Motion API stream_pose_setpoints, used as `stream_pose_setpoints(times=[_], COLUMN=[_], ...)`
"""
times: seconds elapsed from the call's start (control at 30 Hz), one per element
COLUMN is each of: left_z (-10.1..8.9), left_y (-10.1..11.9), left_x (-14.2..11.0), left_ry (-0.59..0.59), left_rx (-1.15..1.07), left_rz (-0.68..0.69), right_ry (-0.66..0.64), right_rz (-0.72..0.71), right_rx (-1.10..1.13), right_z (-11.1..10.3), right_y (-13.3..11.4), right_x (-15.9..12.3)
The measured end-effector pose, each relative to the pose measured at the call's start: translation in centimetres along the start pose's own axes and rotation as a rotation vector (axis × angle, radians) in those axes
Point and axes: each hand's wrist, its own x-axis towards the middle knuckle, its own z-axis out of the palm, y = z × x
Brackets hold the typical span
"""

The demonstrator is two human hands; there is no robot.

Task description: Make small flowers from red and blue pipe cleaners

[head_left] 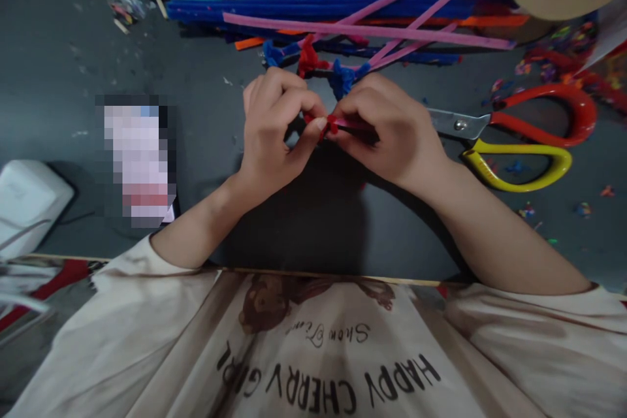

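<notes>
Red fuzzy piece (333, 125): between the hands, over the bench (298, 228). Left hand (274, 124) has thumb and finger pinched on it; right hand (392, 124) has its fingertips closed on it too, neither nearer. Pink stem (349, 124) runs roughly sideways from it into right grip. Blue knot (344, 78) just beyond, scissors (460, 125) out to the right.

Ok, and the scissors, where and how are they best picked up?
Probably by the red handle and yellow handle, coming from the right. The scissors lie flat, with both open loops facing that way and uncovered, while the blades point left and run out of sight behind the right hand.
</notes>
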Motion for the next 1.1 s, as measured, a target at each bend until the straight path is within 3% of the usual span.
stream_pose_setpoints(times=[0.13,0.23,0.37,0.4,0.43,0.47,0.5,0.53,0.57,0.67,0.73,0.8,0.9,1.0,1.1], left_z=[-0.2,-0.3,-0.2,-0.2,-0.1,0.0,0.1,0.1,0.2,0.3,0.4,0.4,0.4,0.1,-0.2], left_y=[0.4,0.5,0.1,0.0,-0.1,-0.2,-0.3,-0.4,-0.4,-0.5,-0.5,-0.4,-0.2,0.2,0.4], left_x=[0.0,-0.1,0.0,0.0,0.1,0.2,0.2,0.2,0.2,0.2,0.0,-0.1,-0.2,-0.1,0.0], left_ry=[0.013,-0.001,0.084,0.161,0.136,0.157,0.126,0.124,0.203,0.199,0.195,0.175,0.154,0.087,0.055], left_rx=[0.022,0.105,0.143,0.131,0.156,0.138,0.136,0.122,0.092,0.143,0.119,0.093,0.099,0.105,0.098], left_rz=[0.014,0.054,0.247,0.316,0.396,0.368,0.26,0.279,0.373,0.427,0.422,0.385,0.294,0.121,0.035], right_ry=[0.057,0.049,-0.19,-0.238,-0.267,-0.281,-0.289,-0.305,-0.334,-0.48,-0.544,-0.502,-0.269,0.043,0.194], right_rz=[0.001,0.091,0.302,0.347,0.387,0.425,0.461,0.497,0.528,0.572,0.562,0.539,0.459,0.333,0.199], right_rx=[0.11,0.334,0.903,1.04,1.153,1.24,1.302,1.345,1.376,1.426,1.424,1.371,1.118,0.678,0.311], right_z=[-0.4,-0.7,-0.7,-0.6,-0.5,-0.5,-0.5,-0.5,-0.5,-0.7,-0.8,-0.8,-0.6,-0.3,-0.1], right_y=[-0.2,-0.2,0.5,0.6,0.8,0.9,1.0,1.0,1.0,0.9,0.7,0.6,0.3,-0.2,-0.4], right_x=[0.0,0.2,0.7,0.7,0.8,0.8,0.9,0.9,0.9,1.0,1.1,1.0,0.9,0.6,0.2])
